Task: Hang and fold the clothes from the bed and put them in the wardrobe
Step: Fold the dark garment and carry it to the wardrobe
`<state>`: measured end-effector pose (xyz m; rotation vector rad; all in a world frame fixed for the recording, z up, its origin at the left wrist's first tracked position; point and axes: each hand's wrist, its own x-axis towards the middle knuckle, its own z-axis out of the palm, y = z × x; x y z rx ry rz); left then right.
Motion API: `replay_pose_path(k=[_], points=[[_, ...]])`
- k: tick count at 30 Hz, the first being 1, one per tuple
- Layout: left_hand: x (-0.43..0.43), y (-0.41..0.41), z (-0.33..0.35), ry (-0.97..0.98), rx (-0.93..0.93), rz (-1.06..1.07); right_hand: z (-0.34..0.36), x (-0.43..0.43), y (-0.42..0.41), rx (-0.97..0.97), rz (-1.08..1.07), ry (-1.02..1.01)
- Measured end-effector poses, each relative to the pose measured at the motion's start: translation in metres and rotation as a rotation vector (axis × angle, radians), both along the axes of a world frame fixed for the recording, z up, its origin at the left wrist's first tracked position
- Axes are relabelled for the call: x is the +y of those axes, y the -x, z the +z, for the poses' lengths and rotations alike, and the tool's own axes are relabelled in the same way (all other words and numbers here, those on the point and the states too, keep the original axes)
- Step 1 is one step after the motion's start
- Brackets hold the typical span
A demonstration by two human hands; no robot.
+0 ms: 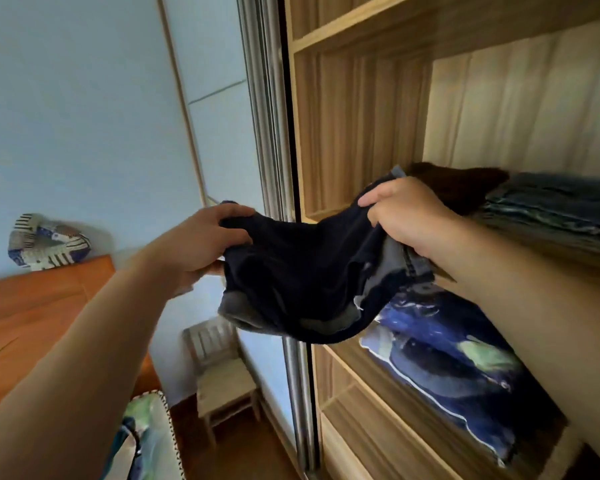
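Observation:
A folded dark navy garment [302, 271] with paler denim-like edges hangs in the air in front of the open wooden wardrobe [354, 133]. My left hand [201, 240] grips its left end, fingers curled over the top. My right hand [406, 216] grips its right end, just at the front of a wardrobe shelf [568, 251]. On that shelf lie a folded dark brown item [465, 185] and a stack of folded blue jeans [555, 206].
A blue patterned bundle [458, 355] fills the shelf below. The sliding door's metal frame [271, 133] stands left of the opening. A small wooden chair [222, 368], an orange wooden headboard [39, 320] and a patterned cushion [45, 242] are at the left.

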<state>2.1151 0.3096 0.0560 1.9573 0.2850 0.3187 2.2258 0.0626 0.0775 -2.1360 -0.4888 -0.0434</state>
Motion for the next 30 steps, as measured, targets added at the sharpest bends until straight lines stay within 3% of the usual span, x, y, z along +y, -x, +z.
replay_pose_path(k=[2,8,16,23,30], points=[[-0.004,-0.028,0.01,-0.008,-0.018,-0.068,0.015,-0.004,-0.023,0.067,-0.034,-0.023],[-0.03,-0.1,0.027,0.026,-0.092,-0.124,0.054,-0.03,-0.091,-0.04,-0.293,-0.009],[-0.035,-0.204,0.04,0.14,-0.099,-0.25,0.079,-0.056,-0.189,0.032,-0.344,0.276],[-0.027,-0.319,0.037,0.23,-0.072,-0.356,0.071,-0.062,-0.286,-0.053,-0.408,0.419],[-0.039,-0.394,0.014,0.619,0.045,-0.435,0.094,-0.054,-0.401,-0.183,-0.454,0.715]])
